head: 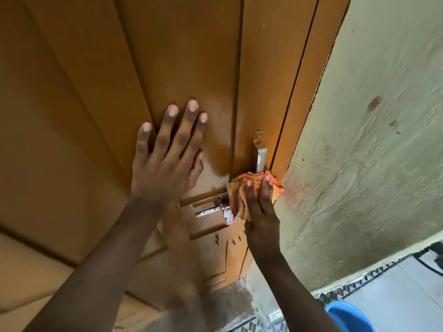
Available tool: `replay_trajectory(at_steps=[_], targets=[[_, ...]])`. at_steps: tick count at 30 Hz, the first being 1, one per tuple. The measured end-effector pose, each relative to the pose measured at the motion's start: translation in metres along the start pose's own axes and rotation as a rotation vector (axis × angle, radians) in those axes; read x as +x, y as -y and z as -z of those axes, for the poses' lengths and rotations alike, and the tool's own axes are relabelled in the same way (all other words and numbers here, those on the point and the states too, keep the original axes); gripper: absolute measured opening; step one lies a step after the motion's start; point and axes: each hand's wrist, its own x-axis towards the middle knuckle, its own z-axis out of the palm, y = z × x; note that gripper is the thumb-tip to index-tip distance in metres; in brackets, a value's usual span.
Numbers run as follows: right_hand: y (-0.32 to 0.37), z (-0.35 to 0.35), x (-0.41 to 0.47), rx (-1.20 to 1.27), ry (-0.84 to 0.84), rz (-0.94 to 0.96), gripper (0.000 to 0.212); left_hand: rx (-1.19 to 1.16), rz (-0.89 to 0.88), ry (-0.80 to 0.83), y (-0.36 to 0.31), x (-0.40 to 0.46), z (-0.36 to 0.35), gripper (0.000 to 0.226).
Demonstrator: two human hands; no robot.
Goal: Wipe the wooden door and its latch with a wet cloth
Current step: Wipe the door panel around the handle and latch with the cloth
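**Wet cloth reaches the door handle as cleaning nears the lock**

A person's left hand (pixel 167 154) lies flat against the wooden door (pixel 96 92), its fingers (pixel 189 116) straight and spread, gripping nothing and apparently bracing the panel. Just to its right, a darker damp patch (pixel 218 156) shows on the wood beside a vertical groove. Below it, a bunch of keys (pixel 212 212) hangs from the lock (pixel 218 200), touching the lower edge of an orange patterned cloth (pixel 239 195). The right hand (pixel 260 212) presses that cloth against the door's edge, its fingers curled over the bunched fabric at the foot of the metal pull handle (pixel 260 152), whose upper half stands clear above. Right of the door frame (pixel 306 116) runs a rough, pale green wall (pixel 371 140) with reddish smudges, and at the bottom right the rim of a blue basin (pixel 345 317) sits on the tiled floor (pixel 395 295).

The wipe appears to be partway through, with the handle and lock area in hand and much of the panel looking dry. The main risk is the cloth snagging the keys: a downward stroke could drag them, twist them in the lock or pull them free. A wet cloth could also leave water in the keyhole or streaks in the groove, and a hard push might swing the door if the bracing hand slips.
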Motion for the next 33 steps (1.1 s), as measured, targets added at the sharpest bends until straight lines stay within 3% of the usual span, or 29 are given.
replay_trajectory(at_steps=[3, 6, 10, 13, 18, 20, 24, 29, 33], targets=[[-0.005, 0.011, 0.000, 0.040, 0.036, 0.035, 0.077, -0.003, 0.019, -0.029, 0.000, 0.001, 0.000, 0.070], [0.003, 0.026, 0.005, 0.202, -0.021, 0.013, 0.068, -0.036, 0.041, -0.045, -0.001, 0.001, 0.000, 0.068], [0.021, 0.057, 0.003, 0.551, -0.214, -0.333, 0.045, -0.133, 0.067, 0.104, -0.019, -0.034, 0.002, 0.066], [0.030, 0.073, -0.004, 0.712, -0.152, -0.526, 0.049, -0.142, -0.037, 0.185, -0.026, -0.077, 0.002, 0.071], [0.040, 0.072, -0.005, 0.881, -0.115, -0.745, 0.035, -0.036, -0.150, 0.203, -0.020, -0.119, -0.011, 0.073], [0.047, 0.067, -0.006, 0.774, -0.205, -0.656, 0.041, 0.003, -0.174, 0.171, -0.019, -0.126, -0.018, 0.071], [0.057, 0.034, -0.004, 0.475, -0.338, -0.266, 0.047, 0.040, -0.169, 0.074, -0.023, -0.130, -0.030, 0.066], [0.067, -0.028, -0.015, 0.314, -0.149, -0.076, 0.052, 0.006, -0.160, 0.008, -0.026, -0.133, -0.036, 0.066], [0.058, -0.054, -0.029, 0.034, -0.032, 0.238, 0.059, -0.026, -0.065, -0.037, -0.019, -0.144, -0.038, 0.064]])
